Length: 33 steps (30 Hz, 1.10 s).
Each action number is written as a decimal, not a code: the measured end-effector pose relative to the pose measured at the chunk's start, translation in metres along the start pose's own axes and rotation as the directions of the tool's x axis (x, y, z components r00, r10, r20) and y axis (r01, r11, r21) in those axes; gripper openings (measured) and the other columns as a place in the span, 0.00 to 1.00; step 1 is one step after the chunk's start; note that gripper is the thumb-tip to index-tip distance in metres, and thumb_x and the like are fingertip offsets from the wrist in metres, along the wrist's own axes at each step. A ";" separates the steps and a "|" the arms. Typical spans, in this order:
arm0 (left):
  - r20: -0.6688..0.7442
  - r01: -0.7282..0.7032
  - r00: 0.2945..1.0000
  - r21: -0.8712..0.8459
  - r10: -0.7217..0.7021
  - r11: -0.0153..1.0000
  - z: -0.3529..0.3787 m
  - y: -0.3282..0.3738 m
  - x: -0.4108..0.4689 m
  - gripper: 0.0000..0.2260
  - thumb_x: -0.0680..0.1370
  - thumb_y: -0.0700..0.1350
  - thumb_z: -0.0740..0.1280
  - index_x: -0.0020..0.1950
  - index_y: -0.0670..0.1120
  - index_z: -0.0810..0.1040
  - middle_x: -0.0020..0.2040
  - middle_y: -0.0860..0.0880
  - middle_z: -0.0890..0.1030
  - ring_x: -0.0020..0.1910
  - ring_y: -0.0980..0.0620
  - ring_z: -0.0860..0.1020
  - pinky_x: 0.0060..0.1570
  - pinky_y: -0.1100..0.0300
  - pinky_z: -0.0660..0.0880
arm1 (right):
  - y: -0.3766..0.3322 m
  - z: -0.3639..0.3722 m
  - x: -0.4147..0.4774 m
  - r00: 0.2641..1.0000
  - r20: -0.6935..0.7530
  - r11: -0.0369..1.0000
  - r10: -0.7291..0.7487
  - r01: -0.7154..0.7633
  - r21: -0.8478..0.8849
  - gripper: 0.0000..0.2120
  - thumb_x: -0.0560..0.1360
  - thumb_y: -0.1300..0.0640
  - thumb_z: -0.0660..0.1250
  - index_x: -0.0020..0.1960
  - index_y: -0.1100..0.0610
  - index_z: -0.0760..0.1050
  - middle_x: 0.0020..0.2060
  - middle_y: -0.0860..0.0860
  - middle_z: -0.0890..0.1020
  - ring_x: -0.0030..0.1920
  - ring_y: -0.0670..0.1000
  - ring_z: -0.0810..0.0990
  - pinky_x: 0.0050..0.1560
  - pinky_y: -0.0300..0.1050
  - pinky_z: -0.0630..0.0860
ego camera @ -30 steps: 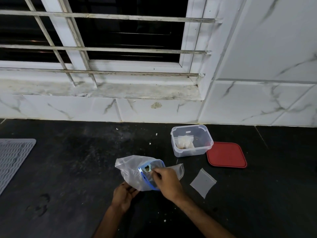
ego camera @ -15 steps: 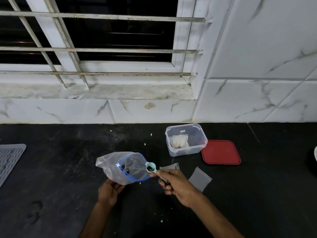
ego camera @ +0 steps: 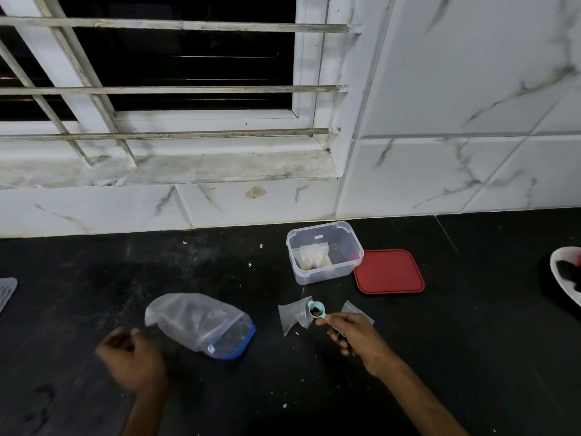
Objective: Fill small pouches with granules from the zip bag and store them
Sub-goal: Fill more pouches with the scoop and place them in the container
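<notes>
The clear zip bag (ego camera: 198, 325) with a blue zip edge lies on the dark counter, its mouth toward the lower right. My left hand (ego camera: 132, 360) is blurred just left of it, apart from the bag, holding nothing. My right hand (ego camera: 355, 335) pinches the handle of a small light-blue scoop (ego camera: 316, 309) that carries dark granules. The scoop hovers at the right edge of an empty small pouch (ego camera: 294, 314) lying flat. Another empty pouch (ego camera: 355, 309) is partly hidden behind my right hand. A clear plastic box (ego camera: 325, 251) behind them holds a filled pouch (ego camera: 312, 256).
A red lid (ego camera: 390, 272) lies right of the box. A white dish (ego camera: 566, 275) shows at the right edge and a grey mat (ego camera: 6, 292) at the left edge. White tiled wall and a barred window stand behind the counter. Crumbs dot the surface.
My right hand drew the loaded scoop out of the zip bag and carried it right to the empty pouch. My left hand let go of the bag, which now lies flat.
</notes>
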<state>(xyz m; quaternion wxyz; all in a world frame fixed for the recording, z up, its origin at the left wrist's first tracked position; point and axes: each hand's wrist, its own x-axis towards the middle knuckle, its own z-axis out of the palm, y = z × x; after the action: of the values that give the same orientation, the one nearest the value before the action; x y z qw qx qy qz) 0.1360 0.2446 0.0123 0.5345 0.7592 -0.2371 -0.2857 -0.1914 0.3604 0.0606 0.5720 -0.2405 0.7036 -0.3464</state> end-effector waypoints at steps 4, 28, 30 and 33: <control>0.273 -0.435 0.854 -0.093 0.444 0.895 0.005 0.059 -0.079 0.02 0.81 0.45 0.64 0.53 0.51 0.72 0.46 0.50 0.78 0.39 0.62 0.76 0.36 0.70 0.73 | 0.005 -0.002 0.012 0.999 -0.033 1.000 0.001 -0.002 -0.031 0.10 0.79 0.54 0.64 0.47 0.53 0.84 0.30 0.49 0.75 0.29 0.44 0.68 0.28 0.36 0.66; 0.909 -0.763 0.417 0.356 -0.011 0.540 0.112 -0.006 -0.142 0.07 0.82 0.53 0.60 0.51 0.52 0.75 0.45 0.54 0.78 0.41 0.58 0.76 0.39 0.62 0.67 | 0.001 0.028 0.057 0.907 0.164 0.437 -0.387 0.337 -0.834 0.11 0.80 0.50 0.59 0.51 0.53 0.78 0.45 0.50 0.82 0.46 0.49 0.81 0.52 0.48 0.78; 0.908 -0.755 0.419 0.356 -0.012 0.551 0.109 -0.007 -0.137 0.08 0.81 0.54 0.61 0.52 0.52 0.76 0.46 0.55 0.78 0.40 0.61 0.75 0.36 0.66 0.66 | -0.001 0.029 0.057 0.899 0.171 0.442 -0.402 0.354 -0.824 0.11 0.80 0.50 0.60 0.51 0.53 0.79 0.44 0.50 0.82 0.45 0.48 0.80 0.51 0.47 0.78; 0.902 -0.755 0.431 0.356 0.008 0.551 0.107 -0.010 -0.132 0.08 0.81 0.54 0.62 0.51 0.51 0.77 0.47 0.54 0.80 0.43 0.58 0.77 0.42 0.62 0.75 | -0.004 0.032 0.058 0.901 0.162 0.466 -0.403 0.354 -0.811 0.11 0.79 0.50 0.61 0.49 0.53 0.79 0.43 0.50 0.82 0.40 0.45 0.78 0.44 0.40 0.74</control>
<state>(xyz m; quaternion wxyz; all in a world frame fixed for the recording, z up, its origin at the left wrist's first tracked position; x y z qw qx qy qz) -0.0325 0.2626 -0.0015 0.0578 0.5853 -0.7351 -0.3373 -0.1742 0.3088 0.0234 0.2824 -0.6195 0.7255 -0.1008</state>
